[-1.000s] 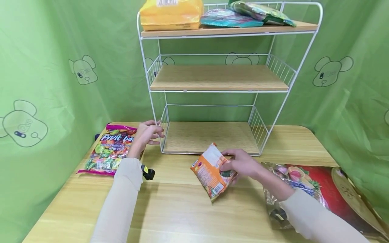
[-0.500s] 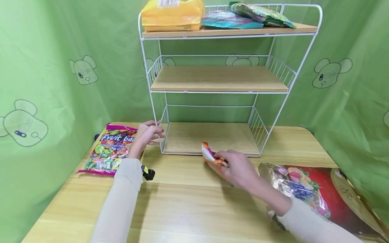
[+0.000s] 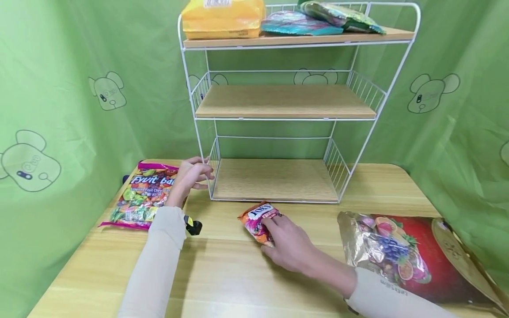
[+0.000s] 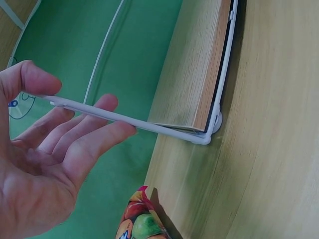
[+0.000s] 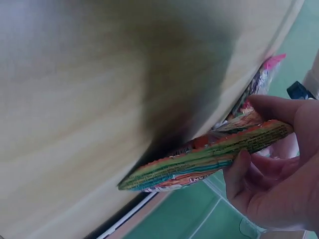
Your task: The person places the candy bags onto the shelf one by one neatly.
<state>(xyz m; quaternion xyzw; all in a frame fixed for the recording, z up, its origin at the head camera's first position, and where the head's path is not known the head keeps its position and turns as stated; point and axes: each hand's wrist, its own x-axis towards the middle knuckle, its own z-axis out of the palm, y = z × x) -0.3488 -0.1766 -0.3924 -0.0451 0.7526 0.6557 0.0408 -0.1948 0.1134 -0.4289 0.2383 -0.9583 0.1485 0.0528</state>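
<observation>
My right hand [image 3: 292, 245] pinches a small orange and purple Fox's candy bag [image 3: 256, 223] over the table in front of the rack. In the right wrist view, thumb and fingers grip the candy bag [image 5: 199, 162] near one end, and its striped edge faces the camera. At the rack's front left post stands my left hand [image 3: 192, 174]. The left wrist view shows that hand's thumb on one side of the white rack post [image 4: 114, 116] and its fingers on the other. The three-tier wire rack has wooden boards, the bottom board [image 3: 274, 179] being bare.
A pink-edged Fruit Balls candy bag [image 3: 145, 190] lies at the left, beside my left forearm. A large red and gold bag with fruit pictures [image 3: 437, 251] lies at the right. On the rack's top shelf are a yellow bag [image 3: 222, 20] and teal [image 3: 300, 24] and green packets [image 3: 342, 15].
My right hand has moved left with the candy bag and turned it over, from its barcode side to its Fox's front. The left hand keeps its place at the rack post.
</observation>
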